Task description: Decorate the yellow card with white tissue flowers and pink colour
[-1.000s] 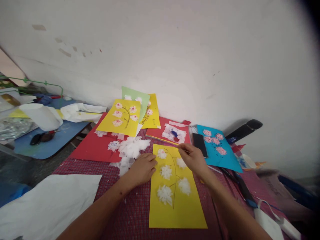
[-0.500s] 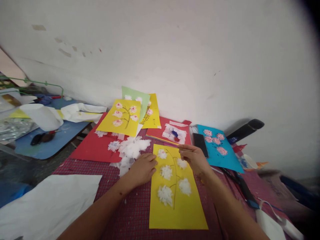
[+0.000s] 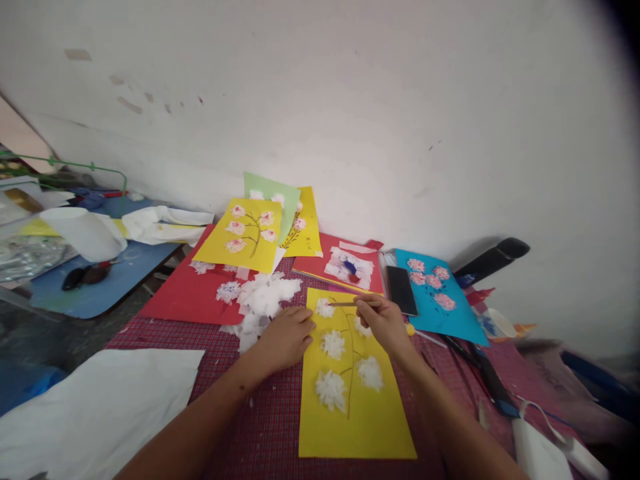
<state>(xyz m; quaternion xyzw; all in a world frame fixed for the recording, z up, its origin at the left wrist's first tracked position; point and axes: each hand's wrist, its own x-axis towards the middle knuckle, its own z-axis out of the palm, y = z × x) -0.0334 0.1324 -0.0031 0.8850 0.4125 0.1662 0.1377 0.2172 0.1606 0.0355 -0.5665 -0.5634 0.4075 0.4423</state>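
Note:
A yellow sheet of paper (image 3: pixel 360 427) lies in front of me, with a thin brown branch drawn on it and several fluffy white tissue flowers (image 3: pixel 331 390). My right hand (image 3: pixel 383 320), over the sheet's upper right, is closed in a pinch on a thin paintbrush (image 3: pixel 345 305). Its tip points left and is at the top left flower (image 3: pixel 324 308), where a small reddish mark shows. My left hand (image 3: pixel 286 337) rests flat at the sheet's left edge, fingers stretched and together, holding nothing. Torn white tissue (image 3: pixel 267 293) is heaped just beyond it.
Red card (image 3: pixel 335 247) behind the sheet bears a white pad with blue and red paint (image 3: pixel 350 269). A phone (image 3: pixel 401 290) lies beside blue flower paper (image 3: pixel 465 313). Finished yellow flower paper (image 3: pixel 215 250) leans at the back left. White cloth-like material (image 3: pixel 110 393) covers the near left.
My right hand has turned and lowered, bringing the paintbrush tip leftward to the top left flower. A reddish mark now shows there. My left hand has stayed put.

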